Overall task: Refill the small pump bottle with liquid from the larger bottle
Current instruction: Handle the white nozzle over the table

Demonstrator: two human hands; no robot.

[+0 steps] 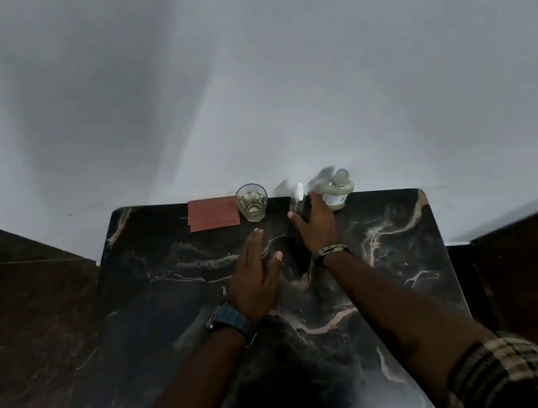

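Small pump bottle [299, 201] upright beside larger bottle [335, 191], table's far edge.

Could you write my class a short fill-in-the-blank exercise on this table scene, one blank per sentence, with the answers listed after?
1. The right hand reaches to the small pump bottle, which stands between the glass and the ____ bottle.
2. The left hand has its fingers straight and holds ____.
3. The red cloth lies directly to the ____ of the glass.
4. The watch sits on the ____ wrist.

Answers: larger; nothing; left; left
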